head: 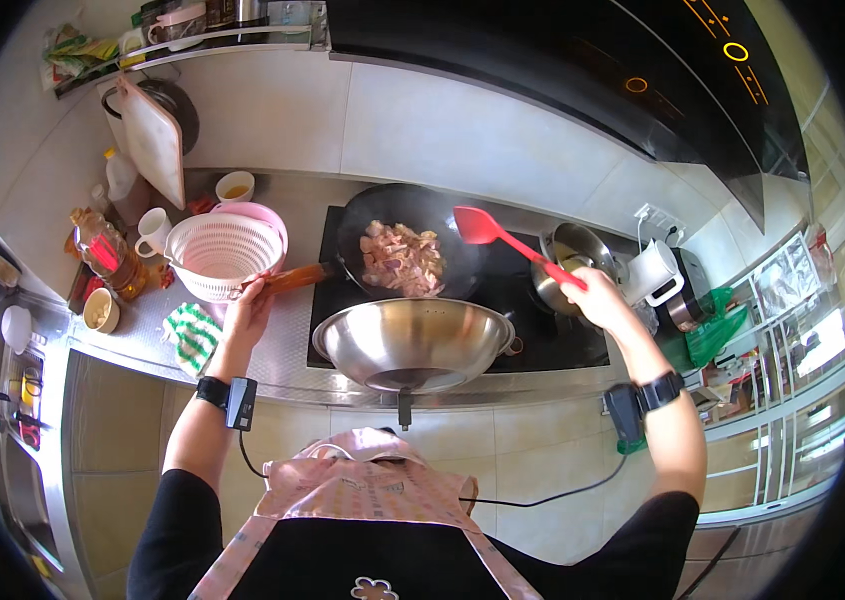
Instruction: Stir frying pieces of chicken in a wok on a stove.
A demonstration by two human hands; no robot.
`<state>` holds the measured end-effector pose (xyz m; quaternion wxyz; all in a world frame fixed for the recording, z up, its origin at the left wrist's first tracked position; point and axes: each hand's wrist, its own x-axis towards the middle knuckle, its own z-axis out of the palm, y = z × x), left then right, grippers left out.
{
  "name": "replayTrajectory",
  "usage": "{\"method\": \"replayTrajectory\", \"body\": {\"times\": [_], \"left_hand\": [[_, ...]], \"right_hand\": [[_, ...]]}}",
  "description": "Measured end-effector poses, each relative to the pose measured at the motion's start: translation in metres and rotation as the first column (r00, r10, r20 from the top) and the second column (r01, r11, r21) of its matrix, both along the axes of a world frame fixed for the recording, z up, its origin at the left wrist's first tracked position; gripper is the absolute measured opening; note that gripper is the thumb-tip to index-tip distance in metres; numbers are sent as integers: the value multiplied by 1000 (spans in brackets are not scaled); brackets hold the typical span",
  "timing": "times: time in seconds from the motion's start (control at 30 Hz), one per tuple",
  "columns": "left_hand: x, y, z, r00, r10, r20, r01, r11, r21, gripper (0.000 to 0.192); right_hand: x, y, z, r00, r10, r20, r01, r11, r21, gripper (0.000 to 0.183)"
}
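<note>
My left hand (pixel 248 309) grips the wooden handle (pixel 295 279) of a black wok (pixel 467 262) on the cooktop. Pieces of pale pink, partly browned meat (pixel 404 259) lie in the wok, with a light haze over it. My right hand (pixel 596 297) holds a red spatula (pixel 476 225) by its handle. The spatula's blade is raised above the wok's right side, apart from the meat. In front of the wok, a wide stainless-steel bowl-like vessel (pixel 415 337) hides its near rim.
A white colander (pixel 224 251) stands left of the wok, near a striped cloth (pixel 195 335), an oil bottle (pixel 109 251) and a white mug (pixel 153 230). Right of the wok are a steel pot (pixel 580 247) and a white kettle (pixel 651 271). A black range hood (pixel 542 82) overhangs the black cooktop (pixel 557 351).
</note>
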<state>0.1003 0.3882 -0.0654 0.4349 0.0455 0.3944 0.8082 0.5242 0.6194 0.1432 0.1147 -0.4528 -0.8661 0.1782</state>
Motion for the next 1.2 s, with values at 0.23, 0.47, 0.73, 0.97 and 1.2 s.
{"method": "replayTrajectory", "body": {"times": [0.23,0.47,0.73,0.97,1.2], "left_hand": [[6,-1,-7,993,67,-96,-59,994,90,10],[10,-7,-3,982,147,-118,-138,987,78,4],[27,-5,8,979,179,-94,-176,984,37,5],[28,-11,7,981,182,-66,-179,983,46,5],[31,-5,7,984,162,-72,-161,987,26,6]], "right_hand": [[-69,55,-23,916,20,400,58,982,-182,27],[-89,78,-54,985,-118,127,154,265,-952,21],[-108,69,-90,962,251,111,-171,865,-472,22],[-110,18,-15,769,476,427,-557,827,82,20],[-89,45,9,839,320,439,-394,915,85,24]]}}
